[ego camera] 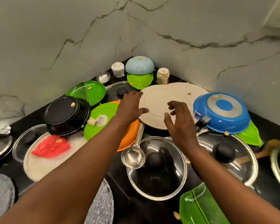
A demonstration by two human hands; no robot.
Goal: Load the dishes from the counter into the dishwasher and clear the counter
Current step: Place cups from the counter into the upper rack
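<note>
A black counter [118, 180] runs into a corner of grey marble walls [55, 38], crowded rim to rim with dishes, leaving little bare room. The left hand [129, 107] grips the left edge of a cream plate [157, 101], thumb on top; that plate overlaps a second cream plate [194, 91] behind it. The right hand [179, 120] hovers above the plate's near side, fingers loosely curled, holding nothing. A steel ladle [133, 156] lies with its handle pointing away under the plate, its bowl facing up on a glass lid [157, 168]. An upturned blue bowl [221, 110] sits just right. A black lid [63, 110] sits left.
</note>
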